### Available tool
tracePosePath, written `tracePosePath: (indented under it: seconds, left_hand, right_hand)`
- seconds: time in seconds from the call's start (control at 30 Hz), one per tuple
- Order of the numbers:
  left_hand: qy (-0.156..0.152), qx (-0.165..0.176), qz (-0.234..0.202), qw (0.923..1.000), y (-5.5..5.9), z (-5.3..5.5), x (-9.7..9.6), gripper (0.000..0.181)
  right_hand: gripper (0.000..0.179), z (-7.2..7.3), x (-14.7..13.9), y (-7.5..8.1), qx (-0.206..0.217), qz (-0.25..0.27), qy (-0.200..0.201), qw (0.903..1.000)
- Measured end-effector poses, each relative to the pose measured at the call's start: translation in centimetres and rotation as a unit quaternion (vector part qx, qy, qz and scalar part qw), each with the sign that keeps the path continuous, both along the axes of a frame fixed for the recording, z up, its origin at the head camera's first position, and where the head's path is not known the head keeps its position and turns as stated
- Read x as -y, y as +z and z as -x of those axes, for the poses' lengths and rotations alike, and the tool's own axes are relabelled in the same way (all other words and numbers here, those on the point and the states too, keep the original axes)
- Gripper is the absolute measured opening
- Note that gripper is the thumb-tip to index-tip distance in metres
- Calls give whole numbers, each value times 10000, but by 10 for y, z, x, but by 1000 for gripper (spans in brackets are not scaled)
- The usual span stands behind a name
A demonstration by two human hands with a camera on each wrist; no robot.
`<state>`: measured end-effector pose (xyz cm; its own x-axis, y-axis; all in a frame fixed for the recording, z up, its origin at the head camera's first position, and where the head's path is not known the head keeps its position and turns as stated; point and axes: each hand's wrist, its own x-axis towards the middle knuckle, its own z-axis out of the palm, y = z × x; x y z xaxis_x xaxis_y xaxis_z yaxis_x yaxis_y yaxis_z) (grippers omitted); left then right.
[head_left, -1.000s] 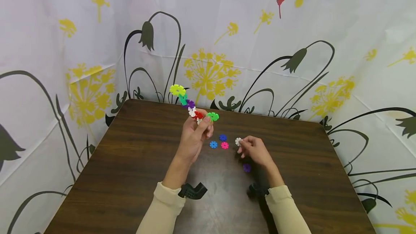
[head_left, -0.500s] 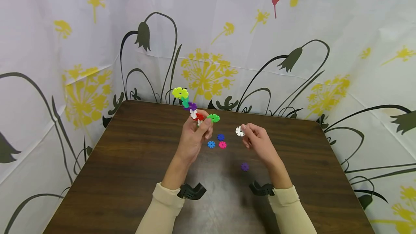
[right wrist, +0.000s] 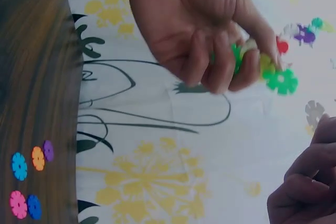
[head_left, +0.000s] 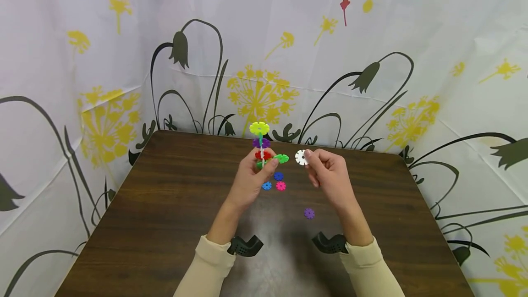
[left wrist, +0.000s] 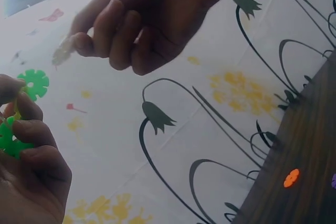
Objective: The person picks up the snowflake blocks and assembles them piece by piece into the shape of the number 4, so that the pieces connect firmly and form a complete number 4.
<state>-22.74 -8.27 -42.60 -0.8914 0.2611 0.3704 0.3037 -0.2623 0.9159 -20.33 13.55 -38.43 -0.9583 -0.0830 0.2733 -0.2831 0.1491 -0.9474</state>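
Note:
My left hand point(head_left: 246, 182) grips a chain of interlocking flower-shaped plastic discs above the table. A yellow disc point(head_left: 259, 128) tops the chain, with teal, purple, white and red ones below; the fingers cover part of its lower end. From between thumb and fingers a green disc point(head_left: 282, 158) sticks out to the right. My right hand point(head_left: 331, 173) pinches a white notched disc point(head_left: 301, 157) by its edge, a short gap away from the green one. In the right wrist view the white disc point(right wrist: 315, 113) also stands apart from the green disc point(right wrist: 282, 81).
On the dark wooden table point(head_left: 165, 219) lie loose discs: dark blue point(head_left: 278, 176), light blue point(head_left: 266, 186) and pink point(head_left: 281, 186) grouped below the hands, purple point(head_left: 309, 213) nearer the front. An orange disc point(right wrist: 38, 158) shows in the wrist views. A flower-printed curtain point(head_left: 264, 35) hangs behind.
My right hand has lifted the white disc from the table and brought it up towards the green disc. The left hand has turned the chain, whose yellow top has swung right and down.

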Motion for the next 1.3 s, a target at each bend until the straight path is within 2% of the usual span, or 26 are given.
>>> tracePosePath:
  seconds: [0.33, 0.57, 0.73, 0.93, 1.17, 1.3]
  left_hand:
    - [144, -79, 538, 9984, -1, 1, -2, 17]
    - [84, -266, 734, 9969, 0, 2, 1, 15]
    - [-18, -186, 883, 9959, 0, 2, 4, 17]
    - [-154, -78, 1115, 9936, 0, 2, 7, 18]
    - [-369, -221, 1328, 9902, -1, 7, 12, 18]
    - [-432, -186, 1502, 9875, 0, 7, 16, 17]
  right_hand:
    - [42, 0, 14, 3, -219, -146, -80, 9996]
    - [40, -1, 14, 3, -307, -634, -37, 9975]
    - [42, -1, 15, 4, -195, -950, 14, 9953]
    - [45, 1, 15, 6, 59, -1169, 227, 9929]
    - [43, 7, 10, 7, 293, -1256, 745, 9888]
    - [41, 10, 10, 6, 507, -1193, 942, 9871]
